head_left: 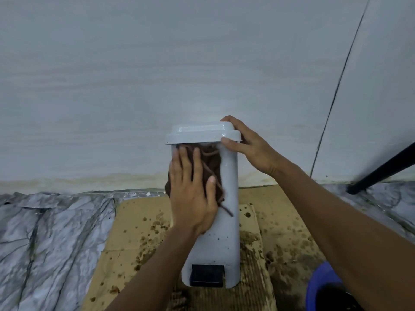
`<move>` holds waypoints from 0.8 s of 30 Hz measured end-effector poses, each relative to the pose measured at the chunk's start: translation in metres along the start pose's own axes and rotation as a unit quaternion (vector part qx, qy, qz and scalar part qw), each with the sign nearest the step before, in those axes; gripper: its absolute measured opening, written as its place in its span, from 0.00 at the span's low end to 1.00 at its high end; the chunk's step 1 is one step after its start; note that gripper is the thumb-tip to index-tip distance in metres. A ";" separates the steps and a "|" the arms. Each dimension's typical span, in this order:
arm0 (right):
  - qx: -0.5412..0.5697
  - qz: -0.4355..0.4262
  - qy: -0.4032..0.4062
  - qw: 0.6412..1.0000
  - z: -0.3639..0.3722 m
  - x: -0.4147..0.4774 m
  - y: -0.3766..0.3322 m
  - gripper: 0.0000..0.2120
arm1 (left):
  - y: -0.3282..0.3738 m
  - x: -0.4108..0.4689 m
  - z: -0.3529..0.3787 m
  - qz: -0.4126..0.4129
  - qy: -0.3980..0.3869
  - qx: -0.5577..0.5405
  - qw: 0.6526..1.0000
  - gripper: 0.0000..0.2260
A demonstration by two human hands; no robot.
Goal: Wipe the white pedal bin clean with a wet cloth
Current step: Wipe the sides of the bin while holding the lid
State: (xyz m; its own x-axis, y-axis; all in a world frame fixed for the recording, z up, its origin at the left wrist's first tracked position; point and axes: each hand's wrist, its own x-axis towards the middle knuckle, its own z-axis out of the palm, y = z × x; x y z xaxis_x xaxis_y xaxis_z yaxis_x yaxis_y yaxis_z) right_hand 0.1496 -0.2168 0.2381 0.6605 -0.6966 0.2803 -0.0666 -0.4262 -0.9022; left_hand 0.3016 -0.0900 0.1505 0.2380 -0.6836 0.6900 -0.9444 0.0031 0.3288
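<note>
Nearest, a blue bucket (323, 286) at lower right. The white pedal bin (226, 232) stands upright on stained cardboard (134, 221) by the wall. The left hand (193, 191), fingers flat, presses a brown cloth (211, 167) to its upper front. The right hand (247, 144) has its grip curled over the lid (202, 133) rim. Probably light, hollow, slick when wet; steady it at the lid.

1. It looked like a plain room in a home, seen at floor level.
2. Behind the white pedal bin (224, 239) rose a bare pale wall (112, 86), stained along its foot.
3. Left of the bin lay a grey marble-patterned floor (45, 232).
4. Under the bin was spattered cardboard (134, 221); to its right were a blue bucket (314, 286) and a black leg (381, 170).
</note>
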 end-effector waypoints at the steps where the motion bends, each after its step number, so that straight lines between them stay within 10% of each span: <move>1: -0.002 0.005 0.015 1.000 -0.001 0.001 0.000 0.19 | 0.007 0.004 0.003 0.020 -0.003 0.021 1.000 0.30; 7: 0.001 0.014 0.033 0.999 -0.005 -0.001 -0.001 0.15 | -0.015 -0.034 -0.002 0.204 -0.066 0.049 0.976 0.28; 15: -0.008 0.018 0.052 0.998 0.003 0.000 -0.007 0.13 | 0.009 0.001 -0.001 0.007 -0.006 0.006 1.000 0.31; 24: 0.007 0.006 0.073 0.997 0.003 -0.005 -0.006 0.19 | 0.013 -0.022 0.008 0.186 -0.059 0.053 0.979 0.31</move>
State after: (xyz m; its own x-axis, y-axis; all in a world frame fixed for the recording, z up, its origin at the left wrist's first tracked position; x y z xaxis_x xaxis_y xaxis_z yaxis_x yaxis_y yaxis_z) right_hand 0.1490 -0.2092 0.2414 0.5430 -0.7792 0.3130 -0.0633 -0.4096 -0.9100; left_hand 0.2825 -0.0807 0.1340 -0.1497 -0.7288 0.6681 -0.9805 0.1967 -0.0051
